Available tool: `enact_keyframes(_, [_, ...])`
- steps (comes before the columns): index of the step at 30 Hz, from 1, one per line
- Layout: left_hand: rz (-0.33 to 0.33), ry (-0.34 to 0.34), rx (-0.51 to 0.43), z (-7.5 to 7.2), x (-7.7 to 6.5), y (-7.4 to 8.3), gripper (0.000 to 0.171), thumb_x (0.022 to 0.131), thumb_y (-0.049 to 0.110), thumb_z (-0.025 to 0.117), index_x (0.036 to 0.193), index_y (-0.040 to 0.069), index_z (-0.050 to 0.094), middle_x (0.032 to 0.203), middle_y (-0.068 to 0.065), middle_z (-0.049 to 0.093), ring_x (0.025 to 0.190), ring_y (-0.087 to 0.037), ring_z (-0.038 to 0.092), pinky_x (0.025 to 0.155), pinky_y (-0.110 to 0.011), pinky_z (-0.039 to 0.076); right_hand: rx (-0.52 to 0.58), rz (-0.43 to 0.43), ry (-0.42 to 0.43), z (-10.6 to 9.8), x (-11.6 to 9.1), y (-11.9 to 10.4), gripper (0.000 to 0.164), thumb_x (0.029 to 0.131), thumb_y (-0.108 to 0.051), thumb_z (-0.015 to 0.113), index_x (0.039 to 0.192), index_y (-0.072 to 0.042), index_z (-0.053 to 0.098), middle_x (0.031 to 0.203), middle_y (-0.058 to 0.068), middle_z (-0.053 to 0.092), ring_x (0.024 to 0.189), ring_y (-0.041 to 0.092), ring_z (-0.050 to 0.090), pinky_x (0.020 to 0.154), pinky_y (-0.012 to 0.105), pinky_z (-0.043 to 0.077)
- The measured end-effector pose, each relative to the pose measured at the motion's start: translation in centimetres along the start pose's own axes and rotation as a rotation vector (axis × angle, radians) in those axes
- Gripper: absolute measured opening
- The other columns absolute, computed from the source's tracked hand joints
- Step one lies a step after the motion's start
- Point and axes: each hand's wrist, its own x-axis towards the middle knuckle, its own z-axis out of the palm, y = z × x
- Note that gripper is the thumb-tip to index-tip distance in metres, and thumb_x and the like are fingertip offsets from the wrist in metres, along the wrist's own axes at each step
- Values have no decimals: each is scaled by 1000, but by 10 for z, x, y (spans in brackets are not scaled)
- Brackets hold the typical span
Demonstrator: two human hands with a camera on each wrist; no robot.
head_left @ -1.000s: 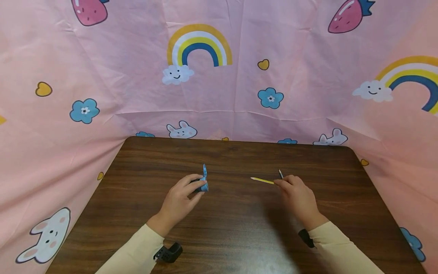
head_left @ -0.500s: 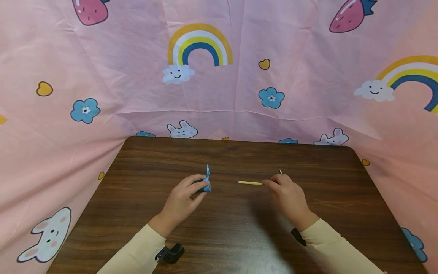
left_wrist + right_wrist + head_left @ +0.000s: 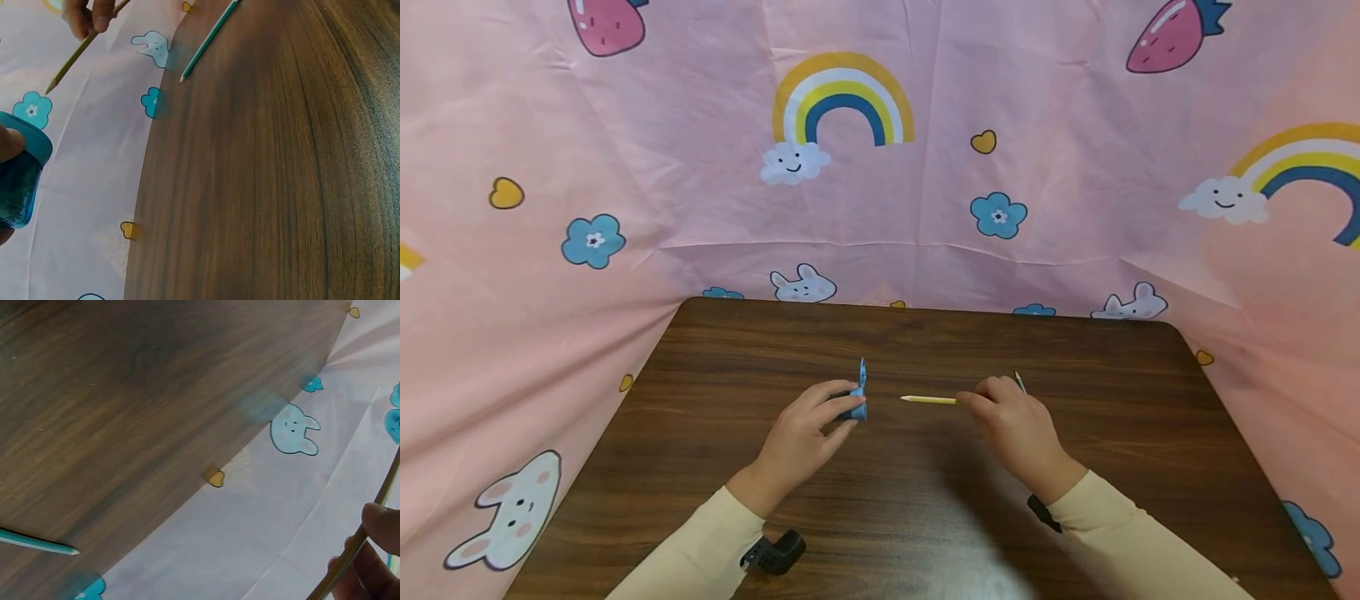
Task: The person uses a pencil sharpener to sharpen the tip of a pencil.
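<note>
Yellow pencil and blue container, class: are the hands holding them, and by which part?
Yes, both: the right hand pinches the yellow pencil by its shaft; the left hand grips the blue container by its body.

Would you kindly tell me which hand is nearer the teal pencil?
Right. The right hand partly covers the teal pencil in the head view, pinching the yellow pencil; the left hand is farther off, to its left, holding the blue container.

Holding both forearms [image 3: 692, 543] forward, gripping with the left hand [image 3: 799, 432], pinching between thumb [image 3: 382, 528] and fingers [image 3: 369, 569] of the right hand [image 3: 1018, 429].
</note>
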Motion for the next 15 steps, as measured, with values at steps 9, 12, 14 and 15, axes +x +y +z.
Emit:
enact_keyframes(9, [23,-1,-31,-2,3,3,34,71,-6,81,103,1,73,110,-13,64,99,-26,64,76,-35,59,2,-54,40,-1,12,-5,27,75,4,78,96,-13,75,79,1,55,67,17,50,44,25,41])
enact_keyframes(12, [18,-6,-39,-3,4,5,34,71,-6,81,103,1,73,110,-13,64,99,-25,64,76,-35,59,1,-73,40,-2,15,-7,28,74,5,77,96,-13,75,80,1,55,68,17,51,45,26,43])
enact_keyframes(14, [14,-9,-42,-3,5,6,34,72,-6,81,104,1,73,110,-13,64,99,-25,64,76,-34,59,-2,-84,28,-2,16,-9,28,74,4,78,96,-13,75,81,1,56,68,17,51,46,26,44])
enact_keyframes(15, [13,-10,-44,-3,5,7,34,72,-6,81,104,1,73,110,-12,64,99,-25,64,76,-34,59,-4,-89,22,-2,16,-9,28,74,4,78,96,-13,75,81,1,56,69,17,52,46,26,44])
